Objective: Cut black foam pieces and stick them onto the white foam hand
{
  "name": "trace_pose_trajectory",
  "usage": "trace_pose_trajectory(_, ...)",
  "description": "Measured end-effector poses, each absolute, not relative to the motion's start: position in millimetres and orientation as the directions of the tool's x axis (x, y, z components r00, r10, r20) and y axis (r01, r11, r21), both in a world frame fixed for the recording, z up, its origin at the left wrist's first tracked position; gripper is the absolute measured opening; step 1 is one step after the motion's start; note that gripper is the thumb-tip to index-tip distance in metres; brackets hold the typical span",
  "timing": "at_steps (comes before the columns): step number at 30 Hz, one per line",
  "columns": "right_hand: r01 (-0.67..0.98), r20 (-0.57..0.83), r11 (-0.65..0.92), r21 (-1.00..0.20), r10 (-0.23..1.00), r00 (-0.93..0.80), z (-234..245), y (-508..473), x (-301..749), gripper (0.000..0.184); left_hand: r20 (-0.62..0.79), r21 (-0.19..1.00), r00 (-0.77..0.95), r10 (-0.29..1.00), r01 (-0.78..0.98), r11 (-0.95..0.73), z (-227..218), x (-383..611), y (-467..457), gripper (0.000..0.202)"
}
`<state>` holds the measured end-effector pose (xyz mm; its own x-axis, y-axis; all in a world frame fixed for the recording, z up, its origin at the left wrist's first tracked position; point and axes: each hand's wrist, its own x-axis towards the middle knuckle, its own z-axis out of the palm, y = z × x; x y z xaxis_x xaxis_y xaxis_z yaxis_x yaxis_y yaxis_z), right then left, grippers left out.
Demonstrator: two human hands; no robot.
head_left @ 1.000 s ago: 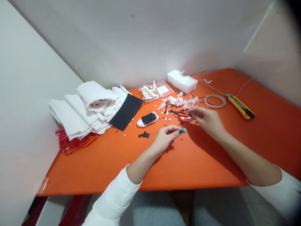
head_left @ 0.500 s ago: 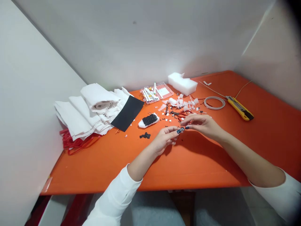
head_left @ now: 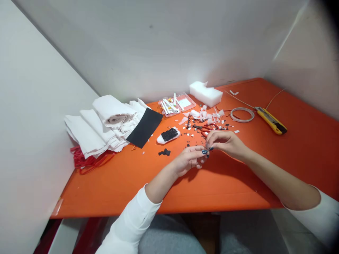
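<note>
My left hand (head_left: 189, 160) and my right hand (head_left: 226, 143) meet over the front middle of the orange table (head_left: 127, 194). Thumb and fingers of each are pinched together, fingertips nearly touching. Whatever is between them is too small to make out. Just beyond my right hand lie red-handled scissors or pliers (head_left: 208, 129), partly hidden by it. To the left of my hands sits a white foam piece (head_left: 161, 139) covered on top with overlapping black bits. A small heap of black scraps (head_left: 164, 152) lies nearer to me.
Black card (head_left: 145, 127) leans by a pile of white paper (head_left: 87, 130) over red straps (head_left: 84, 160). Behind are a clear box of white markers (head_left: 169, 107), a foam block (head_left: 206, 94) and foam scraps (head_left: 203, 114). A tape ring (head_left: 242, 120) and yellow utility knife (head_left: 272, 121) lie right.
My fingertips have shifted slightly to the right and toward me, still pinched close together. A small white scrap now shows beyond my right hand. The view has moved a little.
</note>
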<state>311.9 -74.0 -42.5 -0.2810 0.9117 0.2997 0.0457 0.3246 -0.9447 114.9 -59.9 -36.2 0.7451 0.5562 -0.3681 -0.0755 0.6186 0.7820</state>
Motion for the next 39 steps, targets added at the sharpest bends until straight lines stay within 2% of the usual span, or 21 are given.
trace_pose_trajectory(4, 0.040, 0.205, 0.219, -0.975, 0.953, -0.222, -42.4, -73.9, 306.9, 0.021, -0.358, 0.847, 0.687, 0.633, -0.047, 0.530, -37.3, 116.0, -58.2, 0.034)
trace_pose_trajectory(8, 0.116, 0.098, 0.120, -0.986, 0.979, -0.179, -42.6, -73.8, 302.3, 0.025, -0.320, 0.901, 0.592, 0.739, -0.052, 0.431, -39.6, 116.8, -55.7, 0.033)
trace_pose_trajectory(14, 0.128, 0.056, 0.070, -0.989, 0.992, -0.110, -43.8, -73.0, 302.9, 0.028, -0.278, 0.938, 0.630, 0.725, 0.017, 0.345, -41.5, 117.1, -57.2, 0.026)
trace_pose_trajectory(16, 0.131, 0.026, 0.035, -0.991, 0.997, -0.066, -44.7, -72.2, 304.1, 0.030, -0.231, 0.969, 0.615, 0.754, 0.074, 0.236, -43.0, 117.3, -58.9, 0.027)
trace_pose_trajectory(19, 0.144, -0.034, -0.028, -0.989, 0.999, -0.043, -45.2, -71.9, 304.3, 0.032, -0.083, 0.982, 0.514, 0.854, 0.188, -0.018, -45.5, 117.3, -60.8, 0.026)
trace_pose_trajectory(23, 0.187, -0.067, -0.053, -0.981, 0.995, -0.070, -44.7, -73.4, 301.6, 0.031, 0.053, 0.910, 0.458, 0.887, 0.343, -0.232, -45.6, 116.0, -59.6, 0.016)
trace_pose_trajectory(31, 0.216, 0.014, 0.030, -0.976, 0.997, -0.078, -51.4, -75.4, 299.3, 0.034, 0.090, 0.772, 0.489, 0.867, 0.516, -0.371, -40.9, 111.6, -56.3, 0.019)
trace_pose_trajectory(36, 0.146, 0.010, -0.001, -0.989, 0.997, 0.071, -52.2, -73.0, 305.7, 0.035, 0.183, 0.595, 0.535, 0.825, 0.608, -0.526, -33.7, 99.7, -41.4, 0.025)
trace_pose_trajectory(39, 0.123, -0.032, -0.049, -0.991, 0.991, 0.131, -52.8, -70.1, 309.6, 0.034, 0.283, 0.408, 0.429, 0.858, 0.756, -0.512, -30.4, 78.5, -20.4, 0.027)
